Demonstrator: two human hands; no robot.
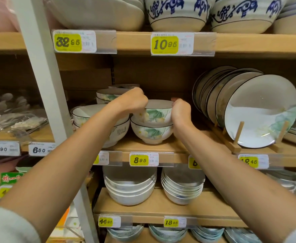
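Note:
A small white bowl with a green leaf pattern [157, 114] sits nested on top of a matching bowl [151, 133] on the middle wooden shelf [161, 146]. My left hand [133, 100] grips the top bowl's left rim, fingers curled over the edge. My right hand [180, 109] grips its right rim in the same way. Both forearms reach up from the bottom corners of the view.
More leaf-pattern bowls [91, 116] stack to the left and behind. Plates [259, 111] lean in a wooden rack at right. Blue-patterned bowls [177, 13] stand on the shelf above, white bowl stacks [129, 186] below. A white upright post [44, 67] is at left.

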